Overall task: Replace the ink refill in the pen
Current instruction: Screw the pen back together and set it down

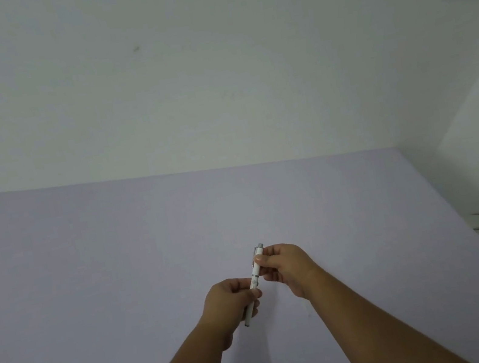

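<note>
Above the lilac surface (118,266), toward six o'clock in the view, both hands are holding one white pen (256,277) in the air. The left hand (231,303) is wrapping closed around the lower barrel, with the tip poking out toward seven o'clock. The right hand (281,265) is pinching the upper barrel just below the grey clicker end, which is pointing toward one o'clock. The pen is looking whole, so unscrewing is probably the step in hand. If the halves are parting suddenly, a spring or the refill could be dropping out and rolling off. No spare refill is showing anywhere in view.
</note>
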